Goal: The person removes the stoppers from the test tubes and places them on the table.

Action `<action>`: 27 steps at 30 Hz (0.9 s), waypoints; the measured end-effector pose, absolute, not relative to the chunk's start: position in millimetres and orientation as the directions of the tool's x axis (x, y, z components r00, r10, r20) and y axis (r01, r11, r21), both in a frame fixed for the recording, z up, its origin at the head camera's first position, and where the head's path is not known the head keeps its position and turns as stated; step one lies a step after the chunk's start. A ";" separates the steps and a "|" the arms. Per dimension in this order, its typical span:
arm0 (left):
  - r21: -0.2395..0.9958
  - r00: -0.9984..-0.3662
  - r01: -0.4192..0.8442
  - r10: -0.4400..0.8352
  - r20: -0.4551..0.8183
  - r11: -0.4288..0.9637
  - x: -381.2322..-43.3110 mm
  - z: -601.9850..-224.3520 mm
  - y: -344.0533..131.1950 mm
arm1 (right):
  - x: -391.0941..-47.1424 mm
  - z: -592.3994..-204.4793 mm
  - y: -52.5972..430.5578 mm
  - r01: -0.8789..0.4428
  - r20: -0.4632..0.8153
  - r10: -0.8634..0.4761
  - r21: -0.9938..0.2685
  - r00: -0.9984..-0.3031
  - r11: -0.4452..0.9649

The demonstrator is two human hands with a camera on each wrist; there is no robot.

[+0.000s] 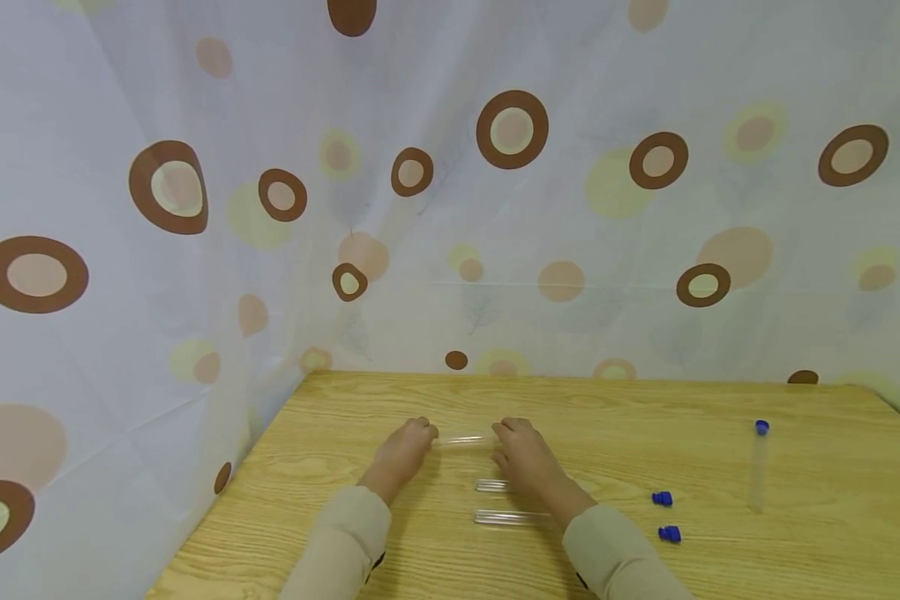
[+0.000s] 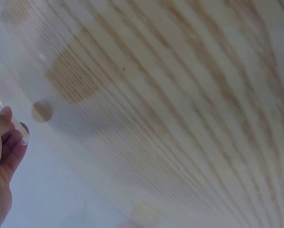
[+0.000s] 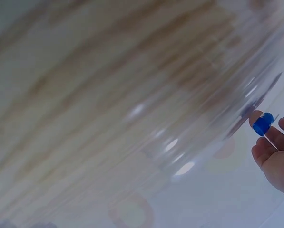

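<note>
A clear test tube lies crosswise between the two hands, above the wooden table. My left hand pinches it near its left end; in the left wrist view that end of the tube sticks out past the fingers. At the tube's right end is my right hand, its fingers curled. The right wrist view shows a blue cap held at those fingertips; in the head view the hand hides it. Two more clear tubes lie on the table, their right ends behind the right hand and forearm.
Two loose blue caps lie to the right of the right forearm. Farther right, a clear tube with a blue cap at its far end lies on the table. A patterned curtain hangs behind and at left.
</note>
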State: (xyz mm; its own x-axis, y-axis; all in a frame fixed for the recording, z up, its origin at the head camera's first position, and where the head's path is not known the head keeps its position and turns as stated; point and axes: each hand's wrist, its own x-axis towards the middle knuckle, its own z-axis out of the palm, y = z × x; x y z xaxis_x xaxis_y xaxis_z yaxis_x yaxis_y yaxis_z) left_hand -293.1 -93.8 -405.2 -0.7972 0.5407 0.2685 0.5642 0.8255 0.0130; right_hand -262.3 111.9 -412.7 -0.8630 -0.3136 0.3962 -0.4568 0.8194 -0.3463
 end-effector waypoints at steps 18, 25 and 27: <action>-0.023 -0.774 0.595 0.580 0.256 0.804 -292.7 -406.3 -78.8 | -265.6 -414.2 121.8 -0.451 0.430 -0.312 -0.270 -0.847 0.851; -0.041 -0.761 0.600 0.587 0.276 0.799 -291.6 -405.0 -78.9 | -267.3 -416.0 127.8 -0.465 0.474 -0.308 -0.259 -0.825 0.846; -0.045 -0.753 0.607 0.592 0.288 0.794 -291.2 -404.5 -78.6 | -267.2 -415.8 129.4 -0.467 0.471 -0.313 -0.256 -0.825 0.846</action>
State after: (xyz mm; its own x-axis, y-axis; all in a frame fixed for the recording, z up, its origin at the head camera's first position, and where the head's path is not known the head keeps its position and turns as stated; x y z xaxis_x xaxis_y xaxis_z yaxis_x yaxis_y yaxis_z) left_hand -291.2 -78.6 -404.5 -0.7526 0.5920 0.2885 0.6068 0.7935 -0.0452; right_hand -267.2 129.4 -415.8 -0.8248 -0.3126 0.4711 -0.4670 0.8464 -0.2560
